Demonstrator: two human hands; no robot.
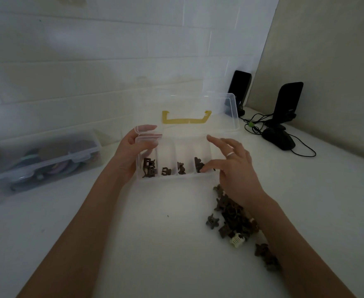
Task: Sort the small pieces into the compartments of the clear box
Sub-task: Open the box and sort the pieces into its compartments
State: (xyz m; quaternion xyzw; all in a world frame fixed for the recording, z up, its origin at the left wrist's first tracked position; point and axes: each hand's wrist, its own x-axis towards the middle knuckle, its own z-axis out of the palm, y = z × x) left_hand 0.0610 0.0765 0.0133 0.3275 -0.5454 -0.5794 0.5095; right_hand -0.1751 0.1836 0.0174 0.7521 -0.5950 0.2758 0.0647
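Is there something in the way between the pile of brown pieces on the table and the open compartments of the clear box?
Nothing visible blocks it. The lid stands open behind the clear box, the compartments are open on top, and bare table lies between the pile and the box.

Centre: clear box (176,147) on the surface (155,244), lid (198,108) raised behind.
Compartments: four side by side, small pieces (147,168) in each.
Right, nearer: loose pile (234,216).
Left: closed container (41,158).
Far right: two stands (284,112).
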